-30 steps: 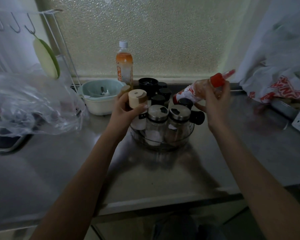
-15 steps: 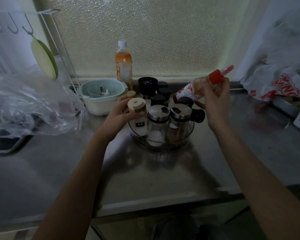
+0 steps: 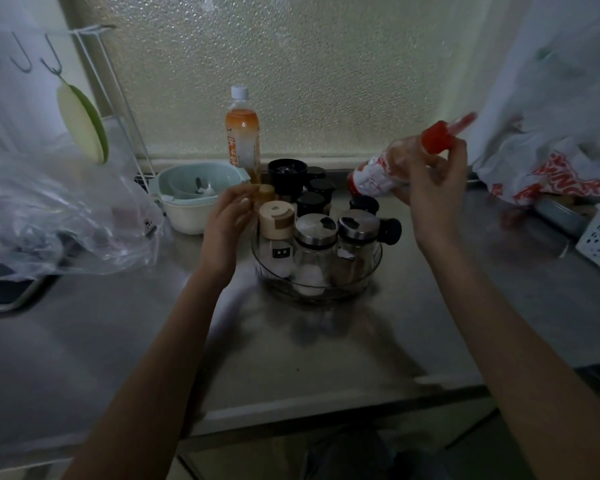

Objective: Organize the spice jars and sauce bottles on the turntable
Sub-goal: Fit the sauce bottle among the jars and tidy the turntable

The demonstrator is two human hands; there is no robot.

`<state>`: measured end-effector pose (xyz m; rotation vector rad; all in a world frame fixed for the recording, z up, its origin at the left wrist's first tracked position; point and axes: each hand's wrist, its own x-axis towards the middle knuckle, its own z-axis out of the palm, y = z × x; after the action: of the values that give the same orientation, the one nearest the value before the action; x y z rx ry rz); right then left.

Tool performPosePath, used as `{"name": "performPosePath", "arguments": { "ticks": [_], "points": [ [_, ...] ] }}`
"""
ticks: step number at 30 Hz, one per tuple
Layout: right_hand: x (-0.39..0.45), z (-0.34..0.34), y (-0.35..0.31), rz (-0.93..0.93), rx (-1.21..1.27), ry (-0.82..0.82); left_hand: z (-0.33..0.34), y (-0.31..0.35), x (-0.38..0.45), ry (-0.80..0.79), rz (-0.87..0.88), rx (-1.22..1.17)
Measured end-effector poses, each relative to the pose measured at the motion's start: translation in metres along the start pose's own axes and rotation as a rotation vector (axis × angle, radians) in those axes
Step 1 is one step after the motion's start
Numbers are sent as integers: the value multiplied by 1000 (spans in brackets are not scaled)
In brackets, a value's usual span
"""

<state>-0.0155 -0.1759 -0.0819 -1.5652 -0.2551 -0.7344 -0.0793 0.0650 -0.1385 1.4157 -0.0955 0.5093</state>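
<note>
Right hand (image 3: 433, 199) fingers clamped around red-capped sauce bottle (image 3: 392, 168), tilted above turntable (image 3: 317, 271). Left hand (image 3: 227, 221) fingers loosely spread just beside wooden-lidded jar (image 3: 276, 225), grasping nothing.

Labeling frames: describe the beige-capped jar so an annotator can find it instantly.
Start at the turntable, the clear round tray on the steel counter below the frosted window. The jar stands at its front-left edge, just right of the left hand. It alone has a wide beige plastic cap and a small dark label; the two jars beside it have metal lids, those behind have black ones.
</note>
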Motion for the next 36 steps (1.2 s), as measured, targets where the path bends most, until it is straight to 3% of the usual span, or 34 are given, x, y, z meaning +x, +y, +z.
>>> {"name": "performPosePath", "arguments": {
  "ticks": [4,9,11,15,19,27,30,33,36],
  "points": [
    [-4,11,-14,-76,57,1,-1,1,-6,189,126,48],
    [-11,31,-31,-140,30,-110,8,-4,-19,266,407,459],
    [-15,34,-32,-146,8,-131,10,-12,-20,272,315,559],
    [-14,26,-31,-104,30,-56,-1,-24,-18,162,-112,576],
    [-11,13,-30,-96,9,-26,-5,-17,-16,6,-313,502],
    [-7,-1,-29,-90,15,10,-2,-22,-9,57,-274,535],
    [-6,-6,-27,-71,4,47,-4,-30,-7,208,-183,571],
    [-6,-11,-21,-43,4,83,-13,-33,-3,344,-272,401],
    [-8,-15,-15,-23,32,85,-15,-35,-2,267,-311,335]
  ]
}}
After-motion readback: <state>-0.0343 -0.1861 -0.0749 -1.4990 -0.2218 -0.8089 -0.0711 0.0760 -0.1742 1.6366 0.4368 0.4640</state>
